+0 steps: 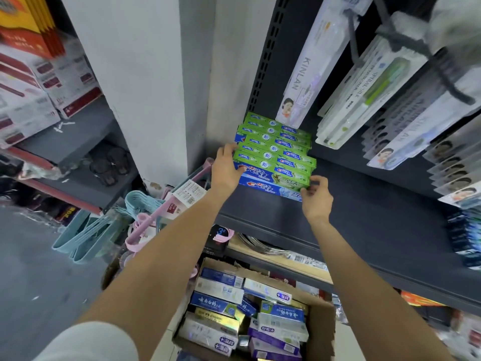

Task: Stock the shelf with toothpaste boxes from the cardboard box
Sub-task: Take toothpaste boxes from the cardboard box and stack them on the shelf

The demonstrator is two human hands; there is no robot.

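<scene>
Head cam looks down at a dark shelf (364,204) w/ a stack of toothpaste boxes (276,155) at its left end, pushed up near the white pillar (145,74). Stack is green-topped boxes in rows, blue boxes underneath at the front edge. Left hand (226,165) rests against the left end of the stack, fingers curled round the box ends, thumb on the near side. Right hand (316,196) is at the stack's front right corner, thumb & fingertips pinching the end of the front blue box; other fingers loosely bent. Both forearms reach up from the bottom of frame, white sleeve (91,342) on the left arm.

Below the stack, well apart, sits the open cardboard box (320,327) w/ mixed toothpaste cartons (247,308) jumbled inside: blue, white, purple, one holographic. Box is under the shelf edge, flaps open.

Above & right of the stack hang toothbrush packs (307,66) on pegs, some printed KINLAN. Right of the stack the shelf surface is bare dark metal; at the far right end more dark-blue packs (466,235), blurred. Left of the stack, past the pillar: pink & pale-blue plastic hangers (109,225), and further left red/white cartons (31,95) on another shelving unit. Floor (33,269) is grey.
</scene>
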